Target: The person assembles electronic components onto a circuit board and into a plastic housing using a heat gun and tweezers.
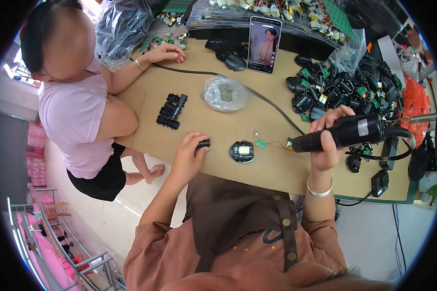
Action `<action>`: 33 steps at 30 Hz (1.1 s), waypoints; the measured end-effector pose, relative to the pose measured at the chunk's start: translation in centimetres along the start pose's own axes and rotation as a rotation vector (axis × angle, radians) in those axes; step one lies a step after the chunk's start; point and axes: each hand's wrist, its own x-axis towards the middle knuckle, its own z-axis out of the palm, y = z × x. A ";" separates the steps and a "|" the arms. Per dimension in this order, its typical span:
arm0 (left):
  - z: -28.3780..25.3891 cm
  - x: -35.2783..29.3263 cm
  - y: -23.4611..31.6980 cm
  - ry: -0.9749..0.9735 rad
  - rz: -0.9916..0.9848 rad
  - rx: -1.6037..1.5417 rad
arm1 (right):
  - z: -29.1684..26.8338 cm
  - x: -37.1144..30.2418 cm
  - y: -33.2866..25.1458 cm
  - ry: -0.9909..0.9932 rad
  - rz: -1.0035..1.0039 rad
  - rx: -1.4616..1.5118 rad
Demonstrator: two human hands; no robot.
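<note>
My left hand (188, 154) rests at the table's near edge, fingers closed around a small black cylindrical part (202, 144). In my right hand (328, 140) is a black corded electric screwdriver (352, 133), held nearly level with its nose pointing left; I cannot make out a bit. Between my hands lies a black plastic housing (241, 152) with a pale block inside. A small green circuit board (261, 143) sits beside it, with thin wires running right. Farther off are a clear plastic bag of small metal screws (226, 93) and a cluster of black cylindrical parts (171, 111).
A heap of black housings with boards and wires (344, 89) covers the table's right side. A phone (264, 46) stands upright at the back. A black cable (272, 102) crosses the tabletop. At the left, another person (77, 116) rests an arm on the table.
</note>
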 end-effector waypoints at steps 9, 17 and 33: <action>4.1 0.6 4.4 0.015 0.229 -0.096 | 0.2 -0.6 -0.5 -0.037 0.012 -0.069; 5.7 0.9 3.5 -0.057 0.294 -0.016 | -0.1 -0.7 -0.9 -0.041 0.058 -0.053; 5.8 1.8 3.0 -0.176 -0.052 -0.217 | -0.3 -0.6 -1.0 -0.032 0.028 -0.067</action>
